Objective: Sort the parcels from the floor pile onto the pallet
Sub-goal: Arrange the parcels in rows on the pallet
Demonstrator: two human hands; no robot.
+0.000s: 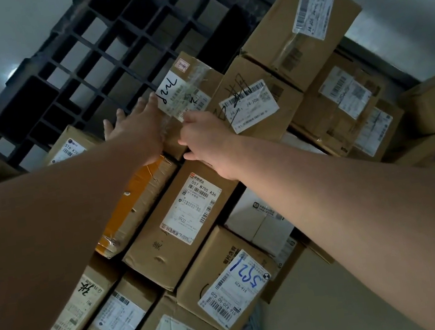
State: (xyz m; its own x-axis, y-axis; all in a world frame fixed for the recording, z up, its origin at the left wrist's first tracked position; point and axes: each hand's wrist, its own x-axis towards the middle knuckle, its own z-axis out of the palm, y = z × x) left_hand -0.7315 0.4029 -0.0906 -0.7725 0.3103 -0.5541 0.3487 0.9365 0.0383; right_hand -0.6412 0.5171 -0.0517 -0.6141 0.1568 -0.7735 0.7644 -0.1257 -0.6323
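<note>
Placement step, seen from the head camera. Both arms reach toward the centre of the frame, where a small taped parcel [191, 95] with a handwritten label sits at the near edge of the black grid pallet [87, 57], which fills the upper left. The parcel appears to be in the act of being set down or squared against its neighbours, so the step in hand is judged to be seating this parcel in its row.

The left hand [139, 128] lies with fingers extended and spread against the parcel's left side, pressing rather than gripping. The right hand [207, 141] rests on the parcel's near corner with fingers partly bent; whether they curl around the edge or merely push against it cannot be told, since the fingertips are hidden behind the hand.

To the right of the parcel, a box with a scribbled label [252, 103] touches it, and a larger stacked carton [300, 25] rises in the upper right. More labelled boxes crowd the lower half of the frame.

The next move calls for letting go of the seated parcel and turning back to the pile for another
</note>
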